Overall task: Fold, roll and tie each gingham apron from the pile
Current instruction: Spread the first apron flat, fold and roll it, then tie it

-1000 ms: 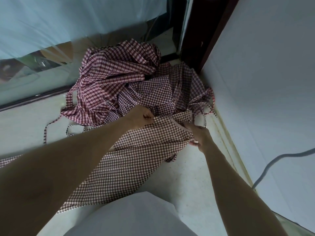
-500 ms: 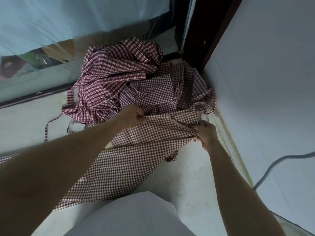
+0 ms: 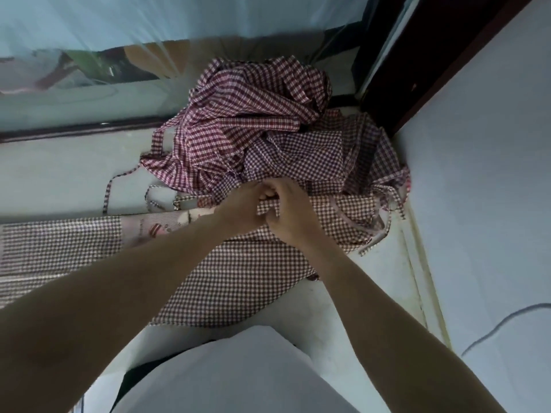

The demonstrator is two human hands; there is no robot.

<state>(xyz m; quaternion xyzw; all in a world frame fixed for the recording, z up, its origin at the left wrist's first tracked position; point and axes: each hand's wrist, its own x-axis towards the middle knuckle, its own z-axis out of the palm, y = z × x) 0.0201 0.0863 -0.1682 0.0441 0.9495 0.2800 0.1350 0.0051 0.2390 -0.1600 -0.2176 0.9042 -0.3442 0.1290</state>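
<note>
A heap of crumpled maroon-and-white gingham aprons (image 3: pixel 253 123) lies on the pale floor against the far wall. One small-check gingham apron (image 3: pixel 238 272) is spread flat in front of it, toward me. My left hand (image 3: pixel 241 208) and my right hand (image 3: pixel 292 216) meet at this apron's top edge, fingers curled, both pinching a fold of its fabric. A pink-trimmed corner and thin ties (image 3: pixel 375 231) trail to the right of my hands.
A folded checked cloth with a printed patch (image 3: pixel 74 245) lies at the left. A white wall (image 3: pixel 483 174) runs along the right with a grey cable (image 3: pixel 507 323) on it. A dark door frame (image 3: pixel 396 70) stands behind the heap. My white garment (image 3: pixel 238 371) fills the bottom.
My right hand has moved left from the apron's right corner to meet my left hand at the top edge. The apron's right corner now lies loose on the floor.
</note>
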